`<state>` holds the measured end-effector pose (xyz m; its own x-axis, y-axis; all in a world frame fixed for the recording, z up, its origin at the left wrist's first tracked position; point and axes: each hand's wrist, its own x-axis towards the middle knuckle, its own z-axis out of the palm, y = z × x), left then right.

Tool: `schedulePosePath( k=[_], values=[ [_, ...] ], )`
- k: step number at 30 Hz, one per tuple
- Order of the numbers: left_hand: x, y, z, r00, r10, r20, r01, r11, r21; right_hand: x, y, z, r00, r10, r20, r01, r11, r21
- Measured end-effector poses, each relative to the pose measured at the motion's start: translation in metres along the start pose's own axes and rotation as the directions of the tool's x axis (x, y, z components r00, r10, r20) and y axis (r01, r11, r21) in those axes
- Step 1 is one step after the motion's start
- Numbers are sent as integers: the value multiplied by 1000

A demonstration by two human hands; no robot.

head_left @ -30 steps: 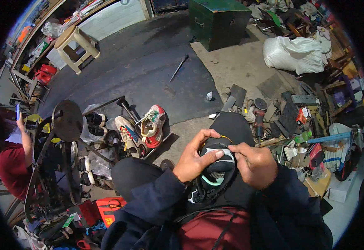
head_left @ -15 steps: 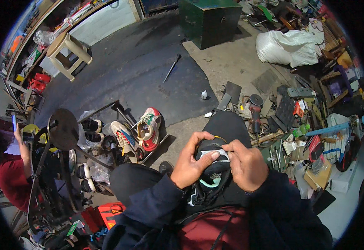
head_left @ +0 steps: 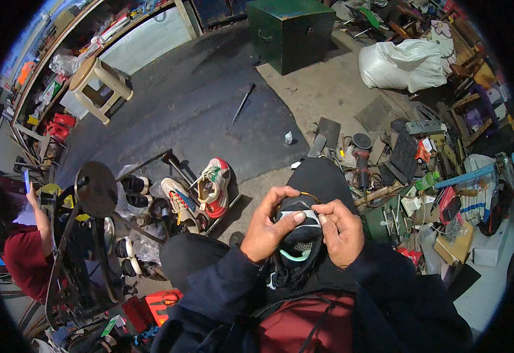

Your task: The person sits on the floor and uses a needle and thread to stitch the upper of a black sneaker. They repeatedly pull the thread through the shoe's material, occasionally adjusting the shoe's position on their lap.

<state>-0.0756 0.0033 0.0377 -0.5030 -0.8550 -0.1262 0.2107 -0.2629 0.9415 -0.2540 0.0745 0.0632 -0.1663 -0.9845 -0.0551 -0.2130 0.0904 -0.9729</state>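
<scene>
A black shoe (head_left: pixel 297 242) with a white patch near its tongue and a mint-green inner edge rests on my lap. My left hand (head_left: pixel 267 226) wraps its left side, the thumb pressed on the white patch. At the opposite edge my right hand (head_left: pixel 342 231) is closed in a pinch, thumb against forefinger. What it pinches, perhaps the shoe's edge or something thin, is too small to make out. A thin yellow-orange strand or edge (head_left: pixel 311 196) curves between the two hands at the far end of the shoe.
Left of my knee, beige-and-red sneakers (head_left: pixel 214 187) stand by a metal stand. Past it, a person in a red shirt (head_left: pixel 26 259) holds up a phone. An angle grinder (head_left: pixel 361 167) and piled tools lie right. A green chest (head_left: pixel 289 38) and plastic stool (head_left: pixel 99 88) stand farther off.
My right hand has drawn slightly left and its fingers have shifted at the shoe's edge. The left hand keeps its hold. The whole view has turned a little.
</scene>
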Motion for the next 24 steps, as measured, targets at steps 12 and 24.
schedulePosePath(
  k=[12, 24],
  values=[
    [-2, -4, 0, 1000, 16, -2, -16, 999, -38, 0, 20, -4, 969, -248, -16, 242, 957, -160],
    [-2, -4, 3, 999, 54, -5, -54, 998, -25, 16, -25, -31, 870, -388, 305, 494, 693, -526]
  ],
)
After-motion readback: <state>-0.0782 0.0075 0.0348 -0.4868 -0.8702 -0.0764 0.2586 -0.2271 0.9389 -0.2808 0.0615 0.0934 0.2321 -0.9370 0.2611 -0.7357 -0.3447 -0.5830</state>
